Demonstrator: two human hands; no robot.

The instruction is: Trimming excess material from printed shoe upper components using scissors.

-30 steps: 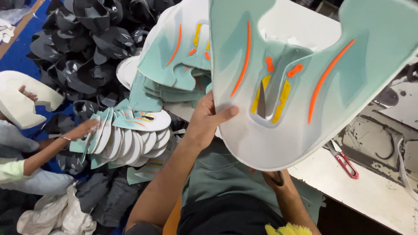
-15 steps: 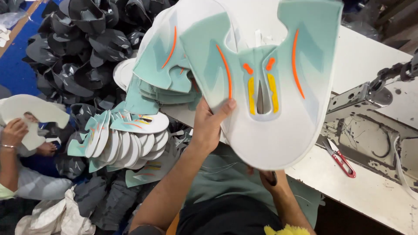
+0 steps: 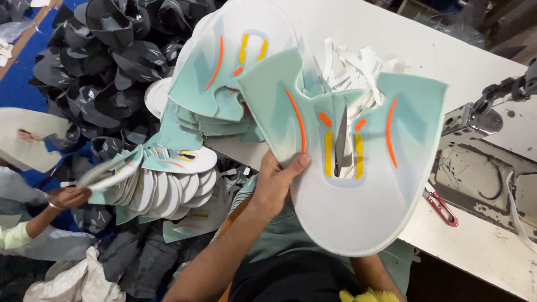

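My left hand (image 3: 275,184) grips the left edge of a mint-and-white shoe upper piece (image 3: 363,207) with orange and yellow stripes, thumb on top. I hold it flat over the table edge. A grey pointed blade (image 3: 341,142) pokes up through the piece's middle slot. Only my right forearm (image 3: 373,275) shows; it reaches under the piece, and the hand itself is hidden. A stack of matching pieces (image 3: 224,72) lies on the table just left of it.
A fanned row of the same pieces (image 3: 162,187) sits lower left, near a co-worker's hand (image 3: 67,197). Dark grey pieces (image 3: 106,61) are piled at top left. White scraps (image 3: 358,61), red-handled snips (image 3: 442,208) and a sewing machine (image 3: 492,162) are on the white table (image 3: 481,251).
The held piece has dropped away from the camera and shifted right, and the blade now shows through its slot. The co-worker's hand has moved toward the fanned row.
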